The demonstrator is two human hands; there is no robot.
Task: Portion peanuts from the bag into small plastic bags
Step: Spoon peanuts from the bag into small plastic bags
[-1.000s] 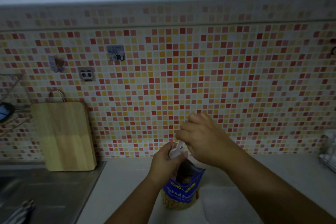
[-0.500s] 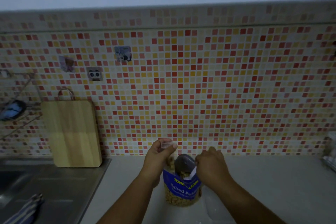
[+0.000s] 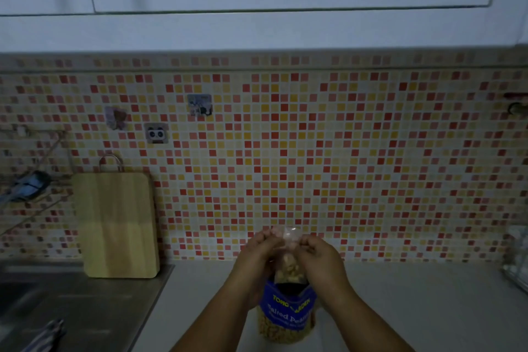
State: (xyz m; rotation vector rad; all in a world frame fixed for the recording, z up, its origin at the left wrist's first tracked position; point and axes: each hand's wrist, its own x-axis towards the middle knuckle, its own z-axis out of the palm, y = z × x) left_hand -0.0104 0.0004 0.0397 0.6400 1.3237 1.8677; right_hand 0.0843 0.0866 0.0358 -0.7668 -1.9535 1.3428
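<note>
A blue peanut bag [image 3: 287, 314] stands upright on the pale counter [image 3: 414, 308], its top open and peanuts showing through its clear lower part. Just above its mouth I hold a small clear plastic bag [image 3: 288, 263] with some peanuts in its bottom. My left hand [image 3: 258, 258] pinches the small bag's upper left edge. My right hand [image 3: 321, 260] pinches its upper right edge. Both hands are close together, in front of the tiled wall.
A wooden cutting board [image 3: 117, 223] leans against the mosaic wall at left, beside a steel sink [image 3: 57, 308]. A striped cloth [image 3: 45, 336] lies at the sink's near edge. A wire rack [image 3: 25, 186] hangs far left, and a clear container [image 3: 517, 254] sits far right.
My right hand has left the peanut bag's mouth and risen to the small bag. Both hands now hold the small bag's top. The view has tilted upward.
</note>
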